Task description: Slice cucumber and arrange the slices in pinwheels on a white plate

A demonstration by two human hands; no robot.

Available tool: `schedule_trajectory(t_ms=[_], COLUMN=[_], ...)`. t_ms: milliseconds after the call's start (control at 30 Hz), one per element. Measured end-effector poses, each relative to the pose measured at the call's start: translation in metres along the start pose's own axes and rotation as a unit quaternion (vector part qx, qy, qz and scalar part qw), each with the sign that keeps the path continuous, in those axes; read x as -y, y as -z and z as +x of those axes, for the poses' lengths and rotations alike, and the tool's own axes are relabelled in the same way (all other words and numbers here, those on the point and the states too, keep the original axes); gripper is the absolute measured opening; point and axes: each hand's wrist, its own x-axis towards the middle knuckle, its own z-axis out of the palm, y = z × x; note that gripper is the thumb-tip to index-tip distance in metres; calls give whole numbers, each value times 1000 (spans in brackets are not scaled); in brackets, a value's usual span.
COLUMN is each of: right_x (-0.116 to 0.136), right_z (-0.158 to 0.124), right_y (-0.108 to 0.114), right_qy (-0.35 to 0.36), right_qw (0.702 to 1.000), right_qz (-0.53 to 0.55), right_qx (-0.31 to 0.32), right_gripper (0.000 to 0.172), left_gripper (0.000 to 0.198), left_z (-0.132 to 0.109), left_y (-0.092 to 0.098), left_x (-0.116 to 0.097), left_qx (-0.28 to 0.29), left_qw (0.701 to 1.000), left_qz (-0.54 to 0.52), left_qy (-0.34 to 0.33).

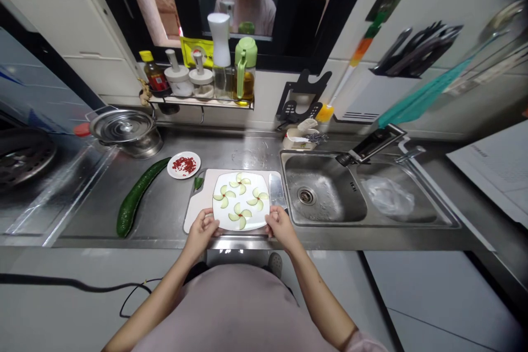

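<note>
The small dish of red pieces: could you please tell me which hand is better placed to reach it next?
Probably the left hand: it is nearer the dish, while the right hand is across the plate. Both hold the plate's edges, so the left would need to let go first.

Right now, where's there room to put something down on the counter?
There's bare counter between the cucumber and the cutting board, and more left of the cucumber, in front of the pot. The cutting board is crowded: big plate, knife.
</note>
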Motion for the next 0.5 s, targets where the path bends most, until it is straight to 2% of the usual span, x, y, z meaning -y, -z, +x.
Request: schedule_trajectory(t_ms=[100,233,500], right_x=[14,25,36], right_z=[-12,-22,-34], right_y=[0,-2,-4], right_qy=[7,6,3], right_qw=[1000,1000,999], right_qz=[14,25,36], right_qx=[3,2,25], right_gripper=[30,32,31], left_gripper=[62,66,60], left_z=[-12,-22,-33], left_y=[2,3,6], left_x=[-13,-25,-33], left_qx=[19,22,7], left_qw=[999,999,999], left_qz=[-3,-19,-39], left_qy=[28,31,11])
